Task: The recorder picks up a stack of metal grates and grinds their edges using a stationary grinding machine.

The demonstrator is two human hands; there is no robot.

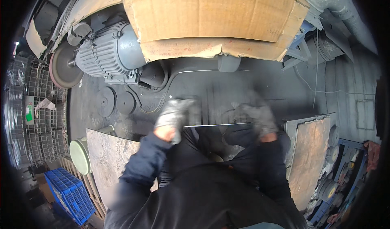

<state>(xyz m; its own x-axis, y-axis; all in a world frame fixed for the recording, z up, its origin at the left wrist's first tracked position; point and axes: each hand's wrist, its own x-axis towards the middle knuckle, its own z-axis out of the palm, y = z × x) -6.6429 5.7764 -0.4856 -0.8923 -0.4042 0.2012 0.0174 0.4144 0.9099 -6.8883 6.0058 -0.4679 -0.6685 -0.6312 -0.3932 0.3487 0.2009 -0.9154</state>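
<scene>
My left hand [174,114], in a grey, stained work glove, grips the left end of a thin flat plate [219,125]. Its near edge shows as a bright straight line across my lap; the rest of its face blends into the dark, streaky blur beyond. At the opposite end, my right hand [263,117], gloved the same way, closes on the plate. Motion smears its fingers. Both forearms reach forward over my thighs, and the plate lies between my knees and the dark surface ahead.
Cardboard [211,13] hangs ahead. A grey motor [107,52] with a round wheel [67,65] stands far left. Worn boards flank me, one on the left [111,155] and one on the right [309,158]. A blue crate [71,194] sits lower left; a blue rack [345,164] holds wheels.
</scene>
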